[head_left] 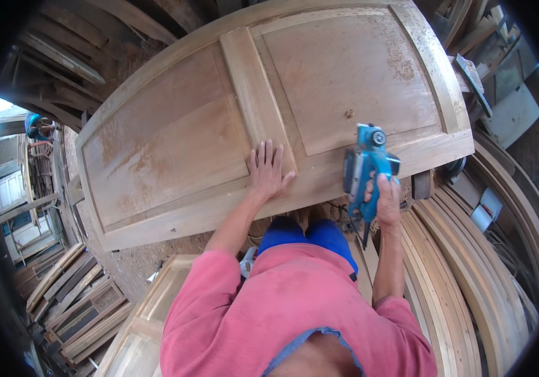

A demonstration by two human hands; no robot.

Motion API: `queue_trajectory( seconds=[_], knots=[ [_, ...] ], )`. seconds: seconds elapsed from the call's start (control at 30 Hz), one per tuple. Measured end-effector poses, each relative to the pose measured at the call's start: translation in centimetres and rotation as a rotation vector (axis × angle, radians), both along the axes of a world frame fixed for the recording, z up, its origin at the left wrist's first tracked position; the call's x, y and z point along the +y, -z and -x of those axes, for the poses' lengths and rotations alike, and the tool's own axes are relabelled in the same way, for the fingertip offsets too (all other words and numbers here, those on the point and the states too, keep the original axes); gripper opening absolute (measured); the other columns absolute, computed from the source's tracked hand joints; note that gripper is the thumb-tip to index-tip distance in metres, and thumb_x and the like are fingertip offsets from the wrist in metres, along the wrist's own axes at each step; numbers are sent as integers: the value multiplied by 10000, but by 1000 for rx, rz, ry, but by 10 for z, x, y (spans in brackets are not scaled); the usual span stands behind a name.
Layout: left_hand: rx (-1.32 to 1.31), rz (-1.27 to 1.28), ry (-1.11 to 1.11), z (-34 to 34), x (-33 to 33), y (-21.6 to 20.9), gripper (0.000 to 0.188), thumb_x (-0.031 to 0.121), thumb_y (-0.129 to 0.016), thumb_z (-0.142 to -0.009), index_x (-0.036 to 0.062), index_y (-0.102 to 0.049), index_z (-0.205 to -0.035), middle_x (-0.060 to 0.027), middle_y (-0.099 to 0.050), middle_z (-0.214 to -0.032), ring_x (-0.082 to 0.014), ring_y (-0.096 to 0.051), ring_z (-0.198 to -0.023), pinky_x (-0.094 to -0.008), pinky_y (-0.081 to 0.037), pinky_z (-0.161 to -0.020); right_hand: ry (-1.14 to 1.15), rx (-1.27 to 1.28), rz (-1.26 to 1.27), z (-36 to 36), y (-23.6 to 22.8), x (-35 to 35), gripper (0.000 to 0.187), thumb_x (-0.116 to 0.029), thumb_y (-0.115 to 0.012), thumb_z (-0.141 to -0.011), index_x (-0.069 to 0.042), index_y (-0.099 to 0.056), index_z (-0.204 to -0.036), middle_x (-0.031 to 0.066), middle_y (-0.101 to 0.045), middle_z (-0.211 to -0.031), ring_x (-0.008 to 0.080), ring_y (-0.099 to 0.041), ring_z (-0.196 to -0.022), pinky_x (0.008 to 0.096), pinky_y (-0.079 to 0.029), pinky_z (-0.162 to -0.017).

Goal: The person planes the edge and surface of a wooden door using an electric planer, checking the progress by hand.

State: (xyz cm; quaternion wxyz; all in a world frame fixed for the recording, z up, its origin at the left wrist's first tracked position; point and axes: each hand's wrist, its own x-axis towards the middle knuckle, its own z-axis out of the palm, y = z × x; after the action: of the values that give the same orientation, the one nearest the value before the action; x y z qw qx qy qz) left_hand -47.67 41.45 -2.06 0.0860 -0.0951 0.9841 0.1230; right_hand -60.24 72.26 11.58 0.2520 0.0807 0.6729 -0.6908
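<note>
A wooden panel door (345, 174) lies flat in front of me, with two recessed panels and a raised bar (250, 81) between them. Shavings and dust are scattered over both panels. My left hand (269, 169) rests flat on the door where the bar meets the near rail, its fingers stretched out. In my right hand (385, 198) is a blue electric hand planer (370, 160), gripped by its handle over the near edge of the door. Whether the planer's sole touches the wood I cannot tell. Its dark cord hangs down below the handle.
Long wooden boards (464, 264) are stacked at the right. Another panelled piece (147, 314) stands low at the left, beside a pile of wooden frames (84, 308). Timber offcuts (62, 56) lie beyond the door. Another blue power tool (34, 125) sits at the far left.
</note>
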Motion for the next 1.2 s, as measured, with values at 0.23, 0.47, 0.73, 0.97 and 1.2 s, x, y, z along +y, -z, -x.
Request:
queue_trajectory(
  seconds=[0.23,0.47,0.73,0.97,1.2],
  knots=[
    [59,215,-464,-61,-78,6,863,542,-539,-958,51,-250,-1606,-297,-125,-1677,-485,-131,-1544,-666,-78,-1212,-220,-68,0,-54,4,-61,365,-415,-599,-1009,-57,-606,-937,3,-566,-700,97,-540,-598,267,-438,-556],
    [157,322,-646,-77,-164,23,759,452,-554,-959,38,-327,-1554,-299,-270,-1618,-513,-264,-1473,-684,-224,-1146,-441,-62,-82,-102,9,-92,426,-453,-609,-989,-29,-598,-950,8,-578,-696,86,-554,-586,278,-467,-534],
    [196,281,-662,-71,-156,26,767,451,-544,-958,41,-299,-1558,-306,-223,-1629,-506,-205,-1495,-676,-135,-1189,-485,20,-161,-110,32,-112,450,-469,-610,-988,-20,-599,-952,16,-580,-688,96,-563,-576,283,-466,-514],
    [214,293,-686,-76,-156,27,768,423,-577,-938,43,-319,-1554,-296,-246,-1628,-509,-220,-1489,-662,-162,-1175,-507,182,-256,-54,33,-181,429,-409,-568,-1008,-9,-600,-856,43,-584,-620,142,-578,-538,325,-472,-522],
    [156,225,-698,-70,-155,24,774,437,-567,-934,59,-304,-1555,-279,-198,-1645,-473,-176,-1516,-653,-112,-1200,-457,140,-163,54,54,-280,494,-426,-584,-998,-7,-599,-739,55,-571,-574,153,-569,-512,332,-455,-494]
  ],
)
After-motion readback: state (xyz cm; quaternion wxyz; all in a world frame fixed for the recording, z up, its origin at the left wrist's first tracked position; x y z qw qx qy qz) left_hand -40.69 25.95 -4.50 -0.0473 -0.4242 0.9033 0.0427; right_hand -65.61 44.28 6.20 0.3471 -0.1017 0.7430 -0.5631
